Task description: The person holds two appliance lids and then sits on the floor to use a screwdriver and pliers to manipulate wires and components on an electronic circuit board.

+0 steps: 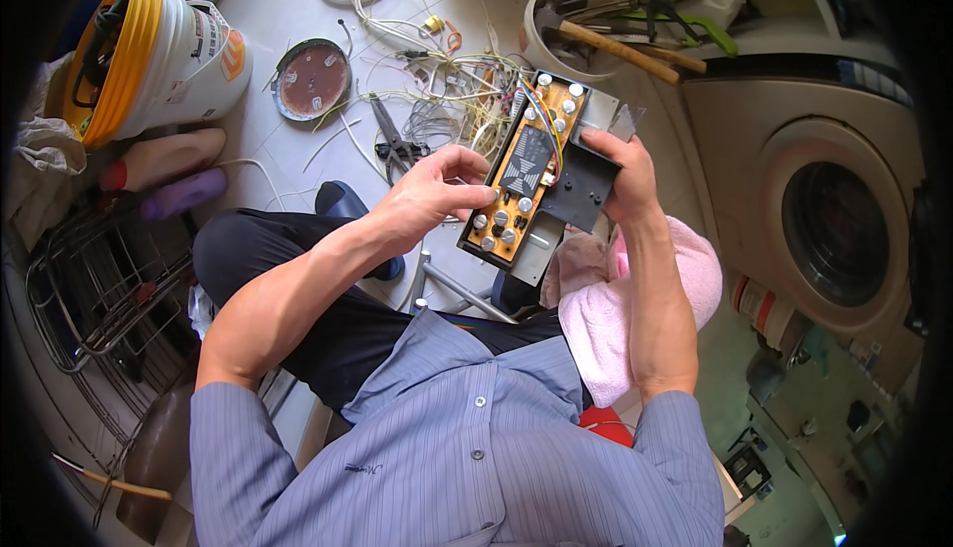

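I hold a black plastic control panel housing (581, 188) tilted above my lap. An orange-brown circuit board (511, 205) sits in its long tray, with several round silver parts, a black patterned display block and a bundle of coloured wires. Around the housing's right side my right hand (630, 178) is closed, thumb on top. My left hand (434, 190) is at the left edge, its thumb on the board and its fingers curled at the rim, partly hidden. Thin metal plates (536, 254) jut out from under the housing.
Tangled wires (462, 90) and black-handled pliers (394, 140) lie on the tiled floor beyond, beside a round dark lid (312, 80). A bucket of tools with a hammer (606, 43) stands far right, near a front-loading washer (834, 214). A pink towel (606, 324) drapes my right thigh.
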The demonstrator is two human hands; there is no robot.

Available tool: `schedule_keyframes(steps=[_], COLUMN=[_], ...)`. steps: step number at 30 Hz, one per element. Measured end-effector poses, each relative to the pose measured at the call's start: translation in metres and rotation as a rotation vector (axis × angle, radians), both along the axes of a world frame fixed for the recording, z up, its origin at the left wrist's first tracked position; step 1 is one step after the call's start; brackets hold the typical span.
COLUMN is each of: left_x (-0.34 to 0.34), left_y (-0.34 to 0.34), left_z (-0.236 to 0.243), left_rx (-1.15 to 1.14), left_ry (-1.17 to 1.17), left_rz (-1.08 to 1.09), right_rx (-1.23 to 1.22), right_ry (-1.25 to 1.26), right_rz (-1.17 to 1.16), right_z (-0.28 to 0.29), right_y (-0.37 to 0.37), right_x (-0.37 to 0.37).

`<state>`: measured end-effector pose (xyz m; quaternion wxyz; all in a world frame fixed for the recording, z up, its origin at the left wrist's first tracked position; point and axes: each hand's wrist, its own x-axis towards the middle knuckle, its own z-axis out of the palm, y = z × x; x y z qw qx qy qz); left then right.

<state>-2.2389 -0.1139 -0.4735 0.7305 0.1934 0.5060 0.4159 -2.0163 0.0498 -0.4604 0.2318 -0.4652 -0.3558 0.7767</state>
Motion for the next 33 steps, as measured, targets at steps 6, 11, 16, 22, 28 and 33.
schedule_keyframes(steps=[6, 11, 16, 22, 28, 33], left_x=[-0.001, 0.001, 0.002, 0.003, 0.006, 0.009], left_y=[-0.001, 0.000, -0.001, 0.003, 0.001, -0.001], left_z=[-0.001, -0.001, 0.000, 0.008, -0.004, -0.004], left_rx=[-0.006, 0.016, 0.034, -0.003, 0.007, 0.037], left_ry=[0.005, 0.001, 0.006, 0.064, 0.197, 0.259], left_rz=[-0.020, 0.010, -0.006, -0.004, -0.028, -0.015], right_rx=[-0.007, -0.025, 0.007, 0.038, 0.062, 0.053], right_ry=[0.000, 0.015, 0.012, -0.011, -0.045, -0.041], right_rz=[0.017, 0.018, 0.004, 0.030, 0.087, 0.078], right_z=[-0.001, 0.001, 0.001, 0.001, 0.000, -0.003], right_y=[0.001, 0.002, 0.000, 0.000, -0.003, -0.005], right_x=[0.001, -0.001, 0.001, -0.001, -0.004, -0.005])
